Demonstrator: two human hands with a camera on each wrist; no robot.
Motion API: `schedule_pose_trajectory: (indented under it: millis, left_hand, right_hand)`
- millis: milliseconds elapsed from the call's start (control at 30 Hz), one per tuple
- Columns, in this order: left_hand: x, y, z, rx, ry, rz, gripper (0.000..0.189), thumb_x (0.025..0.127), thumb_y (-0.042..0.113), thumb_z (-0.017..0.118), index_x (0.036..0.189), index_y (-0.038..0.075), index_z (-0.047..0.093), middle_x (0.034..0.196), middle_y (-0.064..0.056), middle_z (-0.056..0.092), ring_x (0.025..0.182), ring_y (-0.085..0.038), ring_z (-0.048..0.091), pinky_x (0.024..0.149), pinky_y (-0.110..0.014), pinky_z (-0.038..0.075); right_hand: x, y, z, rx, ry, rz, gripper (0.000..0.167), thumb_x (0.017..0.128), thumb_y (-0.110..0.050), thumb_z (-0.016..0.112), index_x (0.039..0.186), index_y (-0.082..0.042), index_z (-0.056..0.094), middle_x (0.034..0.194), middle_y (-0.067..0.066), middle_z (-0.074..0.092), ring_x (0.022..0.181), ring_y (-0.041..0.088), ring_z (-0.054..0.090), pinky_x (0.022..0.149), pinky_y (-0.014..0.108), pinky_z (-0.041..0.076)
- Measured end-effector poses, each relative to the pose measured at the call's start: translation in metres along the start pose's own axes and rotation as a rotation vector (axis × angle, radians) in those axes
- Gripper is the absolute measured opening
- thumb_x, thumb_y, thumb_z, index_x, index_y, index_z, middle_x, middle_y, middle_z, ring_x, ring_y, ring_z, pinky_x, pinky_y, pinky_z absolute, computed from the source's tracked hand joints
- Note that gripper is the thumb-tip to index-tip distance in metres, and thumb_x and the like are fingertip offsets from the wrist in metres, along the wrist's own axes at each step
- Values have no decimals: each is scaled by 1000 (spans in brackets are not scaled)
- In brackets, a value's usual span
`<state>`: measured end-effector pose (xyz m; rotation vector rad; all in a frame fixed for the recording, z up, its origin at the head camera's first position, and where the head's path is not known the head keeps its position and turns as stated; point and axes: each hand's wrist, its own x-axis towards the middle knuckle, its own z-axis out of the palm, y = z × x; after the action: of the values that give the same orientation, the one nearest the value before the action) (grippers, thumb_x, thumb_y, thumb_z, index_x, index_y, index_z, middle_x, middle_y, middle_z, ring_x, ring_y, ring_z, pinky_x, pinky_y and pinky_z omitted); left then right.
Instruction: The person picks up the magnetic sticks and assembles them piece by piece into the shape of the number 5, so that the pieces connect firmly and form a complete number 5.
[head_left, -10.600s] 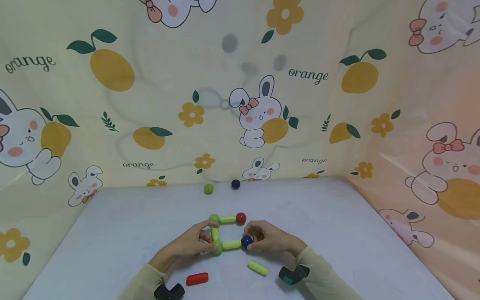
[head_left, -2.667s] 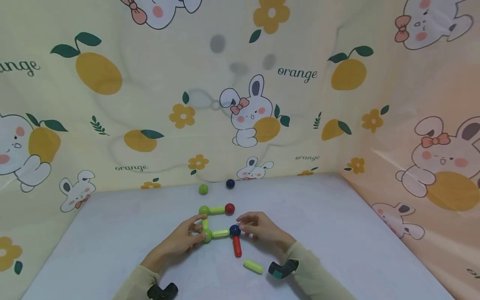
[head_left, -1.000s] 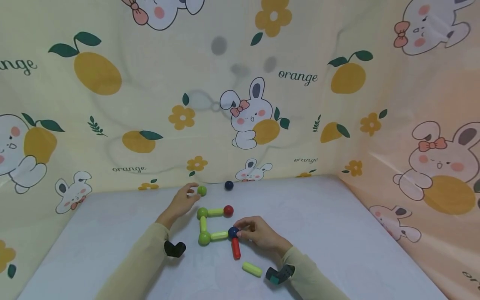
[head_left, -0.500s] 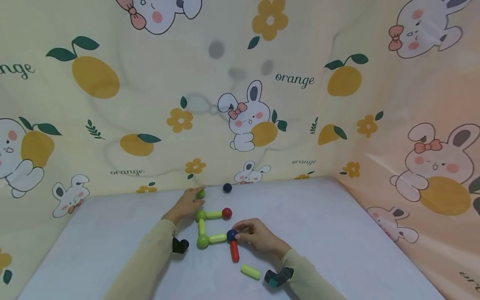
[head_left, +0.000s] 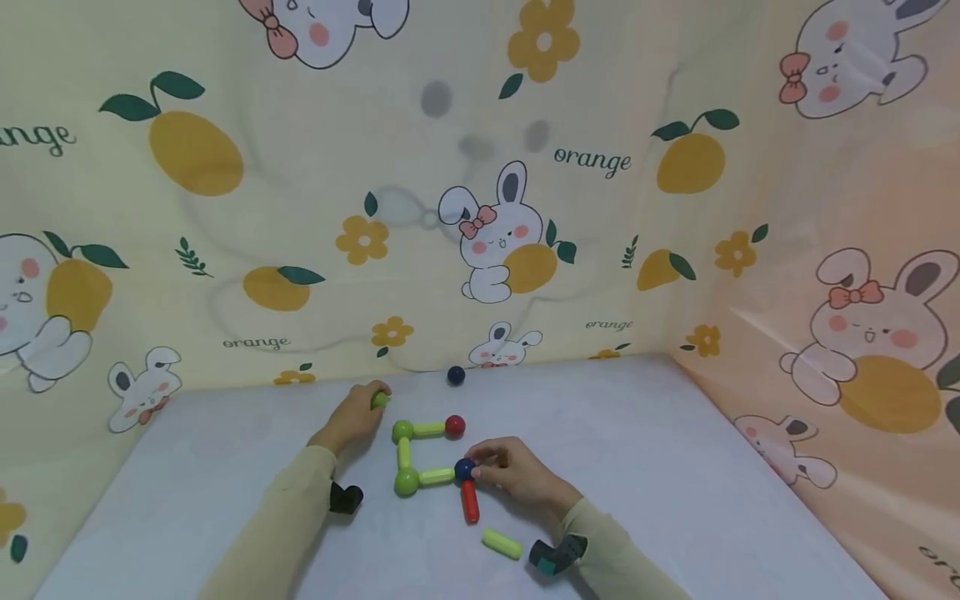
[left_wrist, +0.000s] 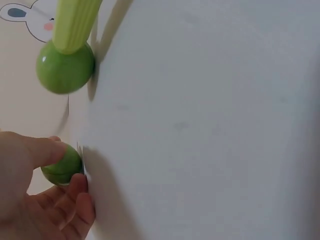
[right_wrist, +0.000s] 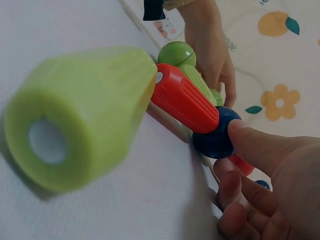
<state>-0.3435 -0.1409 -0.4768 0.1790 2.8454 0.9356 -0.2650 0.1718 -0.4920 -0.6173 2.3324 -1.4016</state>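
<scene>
My left hand (head_left: 356, 419) grips a loose green ball (left_wrist: 62, 167) between thumb and fingers, low over the table and left of the joined toy pieces. With thumb and fingers my right hand (head_left: 517, 473) pinches the dark blue ball (right_wrist: 217, 137) at the near right corner. From that ball a red rod (head_left: 470, 501) points toward me, and a yellow-green rod (head_left: 437, 476) runs left to a green ball (head_left: 406, 481). Another yellow-green rod (head_left: 404, 453) leads back to a far green ball (head_left: 402, 431), then one more rod (head_left: 429, 429) joins a red ball (head_left: 454, 426).
A loose yellow-green rod (head_left: 502, 543) with a pale round end lies near my right wrist. At the table's back edge sits a second dark blue ball (head_left: 456, 375). A patterned cloth (head_left: 420, 292) hangs behind the white table (head_left: 637, 483).
Earlier the red rod joined the blue ball, and my left hand left the joined pieces. It has since taken the back green ball and drawn it left and nearer. The right hand stays put.
</scene>
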Motion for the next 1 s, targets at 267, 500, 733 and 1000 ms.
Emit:
schedule_pose_trajectory:
  millis: [267,500,733,1000]
  left_hand:
    - [-6,-12,-4,-79,36,29,40,99,13,48,139,6,53,143,-24,55,136,-45,49,114,-61,37]
    - [-22,-16,-12,-129,53,-14,44,103,20,44,145,10,47,146,-24,52,131,-44,53,107,-60,44]
    - [-43,-18,-22,-156,130,61,41,104,17,48,144,6,47,137,-26,57,116,-39,61,97,-54,51]
    - [-65,-12,-22,-179,186,133,41,103,15,54,143,8,49,132,-25,60,101,-29,66,78,-36,56]
  right_hand:
    - [0,4,-1,-13,9,-3,28,97,-19,67,124,-13,70,118,8,70,86,18,55,66,24,47]
    - [1,2,0,-17,1,-9,27,98,-18,66,124,-12,70,119,8,70,86,17,55,68,23,48]
    - [1,1,2,-21,2,-18,29,97,-18,67,125,-11,69,119,9,70,89,16,56,71,23,49]
    - [2,2,2,-21,4,-15,29,97,-17,67,125,-11,69,119,9,70,90,17,57,71,24,50]
